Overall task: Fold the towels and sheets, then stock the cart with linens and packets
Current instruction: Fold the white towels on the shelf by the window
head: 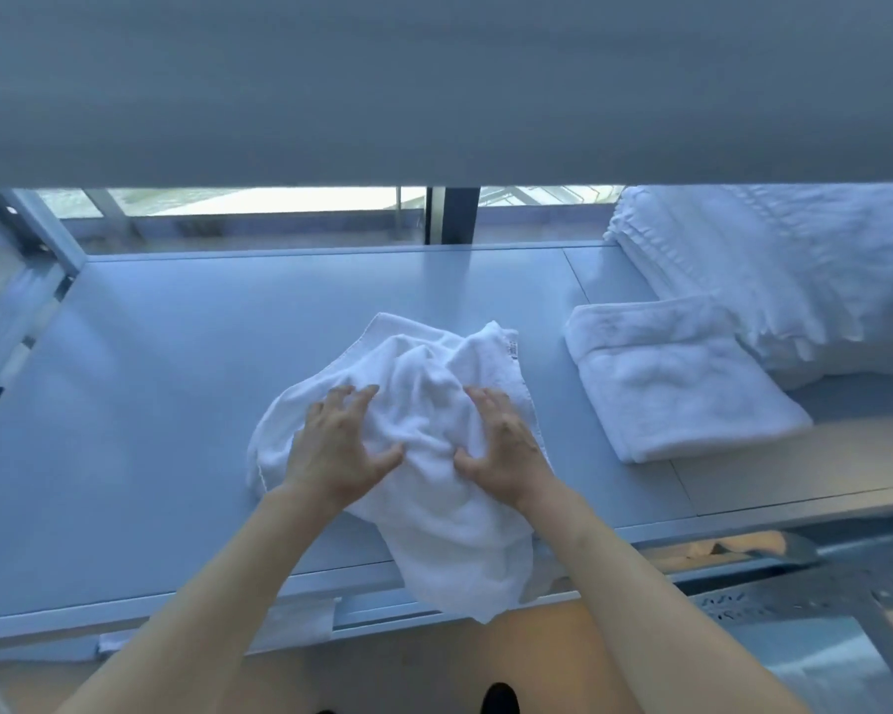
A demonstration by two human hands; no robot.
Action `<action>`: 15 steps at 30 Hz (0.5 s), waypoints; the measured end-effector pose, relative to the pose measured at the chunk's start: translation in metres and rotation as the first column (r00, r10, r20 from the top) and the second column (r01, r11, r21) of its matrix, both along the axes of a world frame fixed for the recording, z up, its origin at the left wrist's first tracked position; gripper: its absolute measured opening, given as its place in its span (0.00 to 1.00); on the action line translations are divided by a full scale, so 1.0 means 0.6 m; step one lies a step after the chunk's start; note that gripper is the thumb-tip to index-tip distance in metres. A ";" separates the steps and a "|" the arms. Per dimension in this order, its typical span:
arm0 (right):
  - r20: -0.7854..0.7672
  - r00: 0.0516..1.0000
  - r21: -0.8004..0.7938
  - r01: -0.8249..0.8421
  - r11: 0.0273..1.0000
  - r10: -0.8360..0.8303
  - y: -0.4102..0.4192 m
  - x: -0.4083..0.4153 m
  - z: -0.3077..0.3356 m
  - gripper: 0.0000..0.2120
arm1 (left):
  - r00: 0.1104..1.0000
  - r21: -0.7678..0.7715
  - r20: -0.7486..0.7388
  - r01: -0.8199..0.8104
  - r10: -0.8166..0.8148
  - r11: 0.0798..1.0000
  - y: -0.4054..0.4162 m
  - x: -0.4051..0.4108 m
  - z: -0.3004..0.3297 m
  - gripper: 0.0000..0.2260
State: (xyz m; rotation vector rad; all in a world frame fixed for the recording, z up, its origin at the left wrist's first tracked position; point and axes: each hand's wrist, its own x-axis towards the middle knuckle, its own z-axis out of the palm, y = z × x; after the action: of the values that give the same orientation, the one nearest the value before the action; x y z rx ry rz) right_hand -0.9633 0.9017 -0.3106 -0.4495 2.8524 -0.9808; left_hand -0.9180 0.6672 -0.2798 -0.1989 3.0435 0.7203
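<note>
Early stage: 1 folded towel [681, 383] lies on the worktop [150, 404] beside a stack, apparently linens [795, 270]. Left hand [339, 445] and right hand [501, 445], fingers spread, press a crumpled towel [424, 456] overhanging the near edge; no cart visible.

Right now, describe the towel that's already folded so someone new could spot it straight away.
Start at the long pale table under the window. Toward its right end, in front of the tall linen stack, lies the folded towel. Unlike the crumpled towel under both hands, it is a neat flat rectangle, untouched.
</note>
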 end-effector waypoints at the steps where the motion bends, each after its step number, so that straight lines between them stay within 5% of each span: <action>1: 0.014 1.000 0.002 -0.002 1.000 0.002 -0.006 -0.001 0.003 0.37 | 0.998 0.024 0.058 -0.006 0.005 1.000 0.000 -0.007 -0.001 0.33; 8: -0.207 0.978 -0.095 -0.020 0.995 -0.001 -0.026 -0.004 0.045 0.28 | 0.992 0.148 -0.124 0.051 -0.032 0.988 0.013 -0.007 -0.002 0.06; 12: -0.432 0.902 -0.148 -0.057 0.987 -0.012 -0.011 -0.001 0.087 0.27 | 0.937 0.161 -0.351 0.055 0.005 0.985 0.009 0.010 0.054 0.03; 15: -0.471 0.882 -0.088 -0.048 0.995 0.001 0.013 0.002 0.098 0.27 | 0.943 0.160 -0.328 0.120 -0.062 0.980 0.012 0.038 0.100 0.08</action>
State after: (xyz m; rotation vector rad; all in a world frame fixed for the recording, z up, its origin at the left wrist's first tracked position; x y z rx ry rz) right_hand -0.9622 0.9092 -0.2519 -0.8391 3.2136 -1.1460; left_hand -0.8952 0.6743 -0.2201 0.0712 3.2319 1.1130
